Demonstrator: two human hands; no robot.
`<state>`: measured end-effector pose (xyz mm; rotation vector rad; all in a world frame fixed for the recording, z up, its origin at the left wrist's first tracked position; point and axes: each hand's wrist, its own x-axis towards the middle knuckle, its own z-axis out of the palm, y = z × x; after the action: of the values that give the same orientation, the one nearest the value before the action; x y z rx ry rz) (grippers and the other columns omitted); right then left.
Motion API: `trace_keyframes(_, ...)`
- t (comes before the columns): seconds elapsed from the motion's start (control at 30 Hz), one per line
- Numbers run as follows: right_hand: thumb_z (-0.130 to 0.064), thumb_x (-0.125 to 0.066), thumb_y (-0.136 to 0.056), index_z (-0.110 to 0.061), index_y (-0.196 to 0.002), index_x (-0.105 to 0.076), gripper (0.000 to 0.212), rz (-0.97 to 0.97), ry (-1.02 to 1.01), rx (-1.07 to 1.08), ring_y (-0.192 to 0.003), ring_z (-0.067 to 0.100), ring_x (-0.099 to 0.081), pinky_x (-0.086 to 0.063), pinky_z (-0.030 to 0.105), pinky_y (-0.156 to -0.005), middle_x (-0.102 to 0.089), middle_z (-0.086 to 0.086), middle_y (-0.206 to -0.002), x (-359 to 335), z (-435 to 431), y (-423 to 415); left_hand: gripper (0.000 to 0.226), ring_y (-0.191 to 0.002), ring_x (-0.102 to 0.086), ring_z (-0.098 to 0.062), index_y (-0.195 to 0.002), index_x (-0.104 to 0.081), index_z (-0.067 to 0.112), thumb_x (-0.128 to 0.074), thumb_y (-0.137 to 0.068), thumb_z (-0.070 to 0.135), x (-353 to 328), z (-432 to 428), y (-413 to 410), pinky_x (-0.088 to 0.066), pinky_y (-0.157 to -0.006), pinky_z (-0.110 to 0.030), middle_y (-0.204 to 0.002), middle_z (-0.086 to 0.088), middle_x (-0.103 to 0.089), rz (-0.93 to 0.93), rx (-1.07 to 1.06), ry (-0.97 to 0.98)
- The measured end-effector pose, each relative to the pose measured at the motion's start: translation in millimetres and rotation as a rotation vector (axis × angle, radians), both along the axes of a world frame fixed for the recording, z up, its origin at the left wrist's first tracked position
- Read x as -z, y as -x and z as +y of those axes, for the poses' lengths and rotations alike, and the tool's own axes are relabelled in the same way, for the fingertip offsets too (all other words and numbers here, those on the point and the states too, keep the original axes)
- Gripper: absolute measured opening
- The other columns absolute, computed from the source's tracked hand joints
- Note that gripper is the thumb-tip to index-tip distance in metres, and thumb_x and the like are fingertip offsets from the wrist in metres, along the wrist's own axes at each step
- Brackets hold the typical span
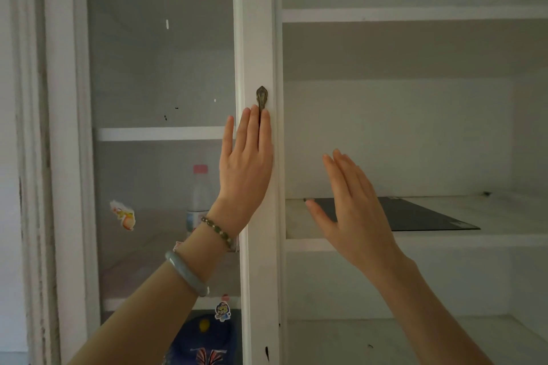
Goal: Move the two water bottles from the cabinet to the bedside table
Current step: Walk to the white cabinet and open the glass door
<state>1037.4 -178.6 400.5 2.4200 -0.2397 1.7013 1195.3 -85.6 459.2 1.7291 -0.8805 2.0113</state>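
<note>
A person stands at a white cabinet (258, 24), both bare arms raised toward it. The left hand (246, 163) lies flat against the white frame of the glass door (160, 68), fingers straight and together, gripping nothing; its fingertips reach the lower end of a small bronze-coloured door handle (261, 96), and whether any finger hooks around that handle cannot be told. A beaded bracelet (218, 231) and a pale jade-coloured bangle (186, 274) circle the left wrist.

The right hand (353, 207) hovers open in front of the uncovered right-hand compartment, palm turned leftward, fingers extended and loosely spread, holding nothing and touching nothing. Behind it, a flat dark sheet (421, 215) lies on the middle shelf (504, 238) of that compartment.

One water bottle (199, 198), clear plastic with a pink cap, stands upright on a shelf behind the glass door, just left of the left wrist and partly hidden by it. A second bottle cannot be made out with certainty.

Two cartoon stickers are stuck to the glass: one (124, 215) to the left of the bottle, another (222, 311) lower down near the door frame. Below, a dark blue item (204, 344) with a printed pattern shows through the pane.
</note>
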Motion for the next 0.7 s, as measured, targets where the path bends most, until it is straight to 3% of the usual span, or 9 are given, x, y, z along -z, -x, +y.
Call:
trace_keyframes(0.17, -0.04, -0.04, -0.089, -0.005, -0.14, -0.027, 0.064, 0.004, -0.018, -0.028, -0.136, 0.024, -0.021, -0.022, 0.04, -0.111, -0.031, 0.017, -0.146, 1.8, 3.0, 7.4, 0.041, -0.13, -0.041, -0.029, -0.134, -0.042, 0.004, -0.046, -0.094, 0.014, -4.7, 9.2, 6.7, -0.026, -0.111, -0.048, -0.136, -0.018, -0.049, -0.04, -0.055, -0.016)
trace_keyframes(0.33, -0.04, -0.04, -0.091, -0.005, -0.141, -0.026, 0.062, -0.003, -0.021, -0.057, -0.137, 0.023, -0.02, -0.021, 0.039, -0.112, -0.03, 0.016, -0.147, 2.1, 8.8, 17.3, 0.044, -0.136, -0.031, -0.027, -0.138, -0.034, 0.004, -0.028, -0.099, 0.022, -4.0, 33.3, 22.0, -0.015, -0.114, -0.05, -0.143, -0.014, -0.042, -0.001, -0.047, -0.014)
trace_keyframes(0.57, -0.044, -0.037, -0.091, -0.006, -0.139, -0.027, 0.062, -0.073, -0.018, -0.196, -0.135, 0.025, -0.024, -0.03, 0.048, -0.107, -0.033, 0.017, -0.145, -2.4, 50.5, 21.1, 0.042, -0.134, -0.036, -0.025, -0.135, -0.04, 0.002, -0.035, -0.098, 0.02, -3.9, 73.8, 45.8, -0.023, -0.112, -0.051, -0.139, -0.014, -0.047, -0.102, -0.043, 0.022)
trace_keyframes(0.7, -0.042, -0.039, -0.091, -0.005, -0.138, -0.029, 0.061, -0.086, 0.023, -0.213, -0.134, 0.027, -0.027, -0.03, 0.046, -0.107, -0.034, 0.017, -0.144, -6.4, 80.9, 26.7, 0.042, -0.135, -0.035, -0.024, -0.136, -0.041, 0.002, -0.035, -0.098, 0.02, -4.1, 99.0, 59.5, -0.022, -0.113, -0.048, -0.139, -0.013, -0.047, -0.117, -0.024, 0.033)
